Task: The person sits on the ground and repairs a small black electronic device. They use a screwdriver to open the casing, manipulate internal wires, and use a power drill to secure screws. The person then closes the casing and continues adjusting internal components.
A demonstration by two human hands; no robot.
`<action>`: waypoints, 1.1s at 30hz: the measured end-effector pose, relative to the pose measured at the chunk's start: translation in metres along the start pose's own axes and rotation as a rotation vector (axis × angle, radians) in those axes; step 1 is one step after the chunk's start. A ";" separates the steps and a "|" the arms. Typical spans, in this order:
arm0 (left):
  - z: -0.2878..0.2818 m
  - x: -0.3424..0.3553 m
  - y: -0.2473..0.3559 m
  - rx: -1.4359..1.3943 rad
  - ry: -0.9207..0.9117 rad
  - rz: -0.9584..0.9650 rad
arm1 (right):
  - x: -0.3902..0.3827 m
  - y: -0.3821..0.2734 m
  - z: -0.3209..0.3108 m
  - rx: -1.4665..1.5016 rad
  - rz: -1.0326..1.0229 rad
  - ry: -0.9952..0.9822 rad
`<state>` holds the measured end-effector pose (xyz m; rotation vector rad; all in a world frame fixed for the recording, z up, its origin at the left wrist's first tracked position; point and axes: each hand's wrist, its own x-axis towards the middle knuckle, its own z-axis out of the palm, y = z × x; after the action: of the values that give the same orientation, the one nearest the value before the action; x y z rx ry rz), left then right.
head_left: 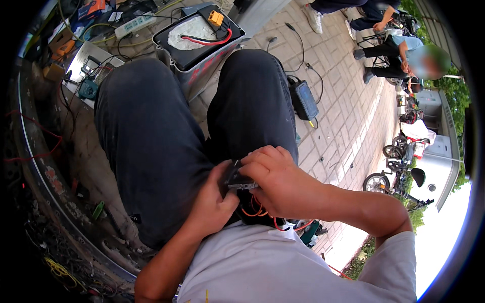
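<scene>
A small dark box-shaped device (235,178) with a paler lower edge is held over my lap. Around its left side my left hand (214,199) is closed, the thumb pressed along the near edge. My right hand (268,174) grips it from the right and above, with its fingers bent over the top. Orange-red and black wires (257,208) loop just below the device, partly hidden by my right hand. What the right fingertips touch on the device is hidden.
Beyond my knees stands a grey battery case (189,65) with an orange connector (215,18) on top. A black charger (303,99) lies on the paving. At left are a power strip (135,25), a metal box (93,65) and tangled cables. People sit at far right near parked bikes.
</scene>
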<state>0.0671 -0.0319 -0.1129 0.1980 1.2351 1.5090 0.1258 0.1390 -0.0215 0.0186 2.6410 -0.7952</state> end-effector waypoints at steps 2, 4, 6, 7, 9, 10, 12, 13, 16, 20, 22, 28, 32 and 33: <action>0.003 0.001 0.000 -0.042 0.039 0.009 | -0.001 0.002 -0.002 0.044 0.003 0.035; 0.008 -0.001 0.004 -0.073 0.088 0.033 | -0.003 0.004 -0.002 0.126 -0.001 0.089; 0.013 -0.006 0.014 -0.094 0.147 0.073 | -0.006 0.000 -0.012 0.162 -0.020 0.219; 0.016 -0.010 0.023 -0.023 0.199 0.078 | -0.009 0.000 -0.016 0.181 -0.026 0.289; 0.021 -0.020 0.043 0.119 0.304 0.093 | -0.017 0.004 -0.020 0.325 -0.034 0.398; 0.022 -0.024 0.051 0.156 0.312 0.162 | -0.020 0.005 -0.020 0.403 -0.043 0.453; 0.024 -0.029 0.064 0.229 0.323 0.299 | -0.022 0.014 -0.011 0.506 -0.043 0.563; 0.024 -0.032 0.064 0.331 0.303 0.333 | -0.023 0.018 -0.003 0.577 -0.019 0.588; 0.028 -0.029 0.053 0.338 0.323 0.192 | -0.030 0.018 0.015 0.562 0.027 0.618; 0.029 -0.026 0.036 0.232 0.417 0.234 | -0.034 0.010 0.029 0.266 -0.023 0.760; 0.032 -0.028 0.034 0.172 0.426 0.252 | -0.039 0.007 0.033 0.238 -0.003 0.866; 0.031 -0.028 0.028 0.070 0.448 0.188 | -0.058 -0.003 0.045 -0.092 -0.099 0.908; 0.036 -0.029 0.036 0.051 0.438 0.169 | -0.054 -0.014 0.027 -0.219 0.102 0.651; 0.037 -0.029 0.036 0.039 0.446 0.166 | -0.052 -0.014 0.028 -0.219 0.113 0.635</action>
<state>0.0808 -0.0278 -0.0548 -0.0158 1.6331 1.7323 0.1821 0.1173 -0.0171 0.4221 3.2680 -0.5139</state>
